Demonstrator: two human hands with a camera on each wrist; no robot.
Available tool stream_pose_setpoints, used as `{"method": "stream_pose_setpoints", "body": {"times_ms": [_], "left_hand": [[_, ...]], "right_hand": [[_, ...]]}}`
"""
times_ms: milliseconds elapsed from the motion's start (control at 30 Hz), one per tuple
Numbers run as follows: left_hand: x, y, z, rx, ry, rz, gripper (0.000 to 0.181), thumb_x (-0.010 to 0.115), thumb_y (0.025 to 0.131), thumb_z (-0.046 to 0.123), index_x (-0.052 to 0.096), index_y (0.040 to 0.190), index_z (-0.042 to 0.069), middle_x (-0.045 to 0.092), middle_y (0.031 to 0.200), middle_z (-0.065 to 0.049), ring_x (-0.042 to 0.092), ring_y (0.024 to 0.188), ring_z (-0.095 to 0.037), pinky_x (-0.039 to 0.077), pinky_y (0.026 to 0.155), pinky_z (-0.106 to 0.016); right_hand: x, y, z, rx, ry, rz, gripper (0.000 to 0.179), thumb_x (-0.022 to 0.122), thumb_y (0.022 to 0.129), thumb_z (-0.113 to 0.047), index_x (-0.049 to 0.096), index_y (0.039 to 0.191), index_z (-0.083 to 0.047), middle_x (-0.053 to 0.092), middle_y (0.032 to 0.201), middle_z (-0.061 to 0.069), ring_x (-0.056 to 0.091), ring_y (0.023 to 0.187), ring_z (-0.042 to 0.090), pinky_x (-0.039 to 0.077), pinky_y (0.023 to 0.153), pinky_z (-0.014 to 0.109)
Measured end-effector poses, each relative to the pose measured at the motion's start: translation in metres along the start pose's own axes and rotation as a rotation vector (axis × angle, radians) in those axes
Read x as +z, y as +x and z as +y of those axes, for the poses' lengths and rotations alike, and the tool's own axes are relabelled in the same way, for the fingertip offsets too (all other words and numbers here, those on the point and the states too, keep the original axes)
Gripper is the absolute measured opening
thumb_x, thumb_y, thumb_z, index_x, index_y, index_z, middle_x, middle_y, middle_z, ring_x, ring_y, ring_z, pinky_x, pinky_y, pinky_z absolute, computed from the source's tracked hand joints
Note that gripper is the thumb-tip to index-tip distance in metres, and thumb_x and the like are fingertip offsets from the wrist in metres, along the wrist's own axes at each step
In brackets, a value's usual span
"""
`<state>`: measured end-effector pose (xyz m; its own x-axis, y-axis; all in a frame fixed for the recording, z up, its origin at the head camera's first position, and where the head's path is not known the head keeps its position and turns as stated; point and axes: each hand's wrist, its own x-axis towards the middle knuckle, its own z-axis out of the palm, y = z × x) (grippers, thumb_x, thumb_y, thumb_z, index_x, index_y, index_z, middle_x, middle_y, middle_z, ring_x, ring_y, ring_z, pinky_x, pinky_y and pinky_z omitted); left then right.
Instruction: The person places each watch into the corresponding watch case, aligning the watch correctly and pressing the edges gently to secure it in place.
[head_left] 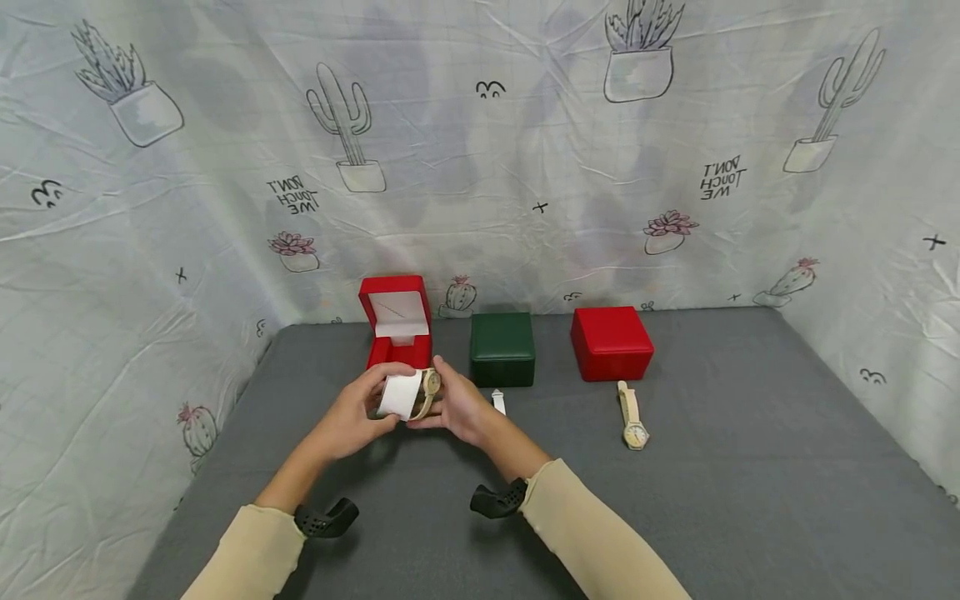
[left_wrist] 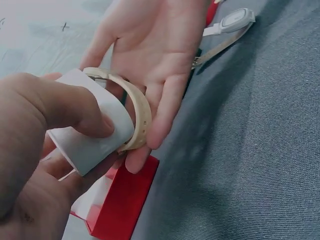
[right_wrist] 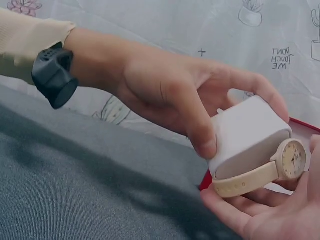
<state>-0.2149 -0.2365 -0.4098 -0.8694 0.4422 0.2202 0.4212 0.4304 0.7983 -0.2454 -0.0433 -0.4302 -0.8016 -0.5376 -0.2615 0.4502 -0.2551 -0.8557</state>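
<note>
My left hand [head_left: 349, 427] grips a white watch cushion [head_left: 400, 395], thumb on one side and fingers on the other. A cream wristwatch [right_wrist: 245, 182] is partly round the cushion's right end, its strap a closed loop with a gap beside the cushion. My right hand [head_left: 465, 410] holds this watch, fingers under the strap and thumb near the dial [right_wrist: 292, 159]. Just behind both hands stands an open red watch box [head_left: 378, 286] with a white lid lining; its front is partly hidden by the hands.
A closed green box [head_left: 502, 340] and a closed red box [head_left: 612, 340] stand along the back of the grey table [head_left: 720, 483]. A white watch [left_wrist: 236, 20] lies before the green box, partly hidden by the right hand. Another cream watch [head_left: 634, 435] lies before the closed red box.
</note>
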Motion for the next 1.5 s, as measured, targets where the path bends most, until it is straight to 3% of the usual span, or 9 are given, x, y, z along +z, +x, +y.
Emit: {"method": "stream_pose_setpoints", "body": {"times_ms": [133, 333, 533, 733, 933, 1133, 1300, 1500], "left_hand": [[-0.001, 0.002, 0.004, 0.016, 0.037, -0.017, 0.063, 0.07, 0.079, -0.009, 0.051, 0.133, 0.018, 0.052, 0.135, -0.005, 0.05, 0.113, -0.022, 0.051, 0.094, -0.032], [-0.005, 0.004, 0.008, -0.006, -0.002, -0.105, 0.066, 0.069, 0.079, -0.01, 0.05, 0.133, 0.022, 0.049, 0.137, -0.003, 0.049, 0.114, -0.023, 0.049, 0.096, -0.028], [-0.006, 0.007, 0.009, -0.034, 0.078, -0.185, 0.068, 0.071, 0.078, -0.006, 0.05, 0.133, 0.027, 0.047, 0.141, -0.001, 0.046, 0.119, -0.025, 0.05, 0.091, -0.041], [-0.003, 0.01, 0.008, -0.052, 0.155, -0.122, 0.064, 0.077, 0.076, 0.002, 0.052, 0.131, 0.024, 0.057, 0.128, -0.007, 0.052, 0.109, -0.028, 0.055, 0.084, -0.047], [0.0, 0.013, 0.005, -0.083, 0.15, -0.058, 0.061, 0.08, 0.075, 0.005, 0.056, 0.128, 0.022, 0.061, 0.124, -0.008, 0.057, 0.104, -0.027, 0.055, 0.089, -0.048], [0.006, 0.017, 0.008, -0.167, 0.12, 0.02, 0.059, 0.08, 0.075, 0.006, 0.058, 0.127, 0.022, 0.06, 0.125, -0.01, 0.063, 0.102, -0.027, 0.056, 0.088, -0.045], [0.009, 0.021, 0.008, -0.22, 0.024, 0.05, 0.058, 0.078, 0.076, 0.005, 0.057, 0.127, 0.023, 0.057, 0.127, -0.012, 0.066, 0.1, -0.031, 0.058, 0.081, -0.042], [0.006, 0.024, 0.002, -0.283, -0.168, 0.131, 0.06, 0.077, 0.079, 0.006, 0.052, 0.132, 0.02, 0.052, 0.131, -0.014, 0.06, 0.109, -0.034, 0.058, 0.083, -0.037]], "right_hand": [[0.0, -0.002, -0.003, -0.007, 0.009, -0.007, 0.053, 0.031, 0.105, -0.042, 0.042, 0.14, -0.004, 0.058, 0.123, 0.009, 0.062, 0.108, 0.028, 0.047, 0.098, 0.056], [-0.001, -0.004, -0.003, -0.038, -0.026, 0.035, 0.05, 0.031, 0.106, -0.036, 0.052, 0.129, 0.003, 0.065, 0.093, 0.0, 0.067, 0.086, 0.016, 0.051, 0.095, 0.052], [0.001, -0.007, -0.003, -0.055, -0.122, 0.073, 0.048, 0.032, 0.106, -0.033, 0.054, 0.124, 0.006, 0.064, 0.095, 0.002, 0.065, 0.082, 0.013, 0.055, 0.09, 0.048], [0.001, -0.006, 0.0, -0.06, -0.161, 0.09, 0.044, 0.035, 0.105, -0.029, 0.054, 0.122, 0.006, 0.059, 0.096, 0.002, 0.063, 0.081, 0.012, 0.055, 0.09, 0.045], [0.002, -0.005, 0.007, -0.088, -0.191, 0.107, 0.046, 0.033, 0.105, -0.03, 0.054, 0.125, 0.005, 0.059, 0.102, 0.005, 0.062, 0.084, 0.013, 0.056, 0.089, 0.042], [0.005, -0.005, 0.008, -0.113, -0.197, 0.144, 0.047, 0.032, 0.106, -0.032, 0.052, 0.13, 0.003, 0.06, 0.102, 0.005, 0.062, 0.084, 0.011, 0.055, 0.091, 0.04], [0.005, -0.009, 0.0, -0.095, -0.221, 0.153, 0.048, 0.033, 0.106, -0.034, 0.051, 0.134, 0.0, 0.062, 0.105, 0.008, 0.063, 0.086, 0.013, 0.055, 0.092, 0.04], [0.003, -0.012, -0.005, -0.15, -0.219, 0.152, 0.044, 0.04, 0.105, -0.031, 0.045, 0.133, 0.002, 0.059, 0.122, 0.021, 0.065, 0.109, 0.026, 0.054, 0.094, 0.041]]}}
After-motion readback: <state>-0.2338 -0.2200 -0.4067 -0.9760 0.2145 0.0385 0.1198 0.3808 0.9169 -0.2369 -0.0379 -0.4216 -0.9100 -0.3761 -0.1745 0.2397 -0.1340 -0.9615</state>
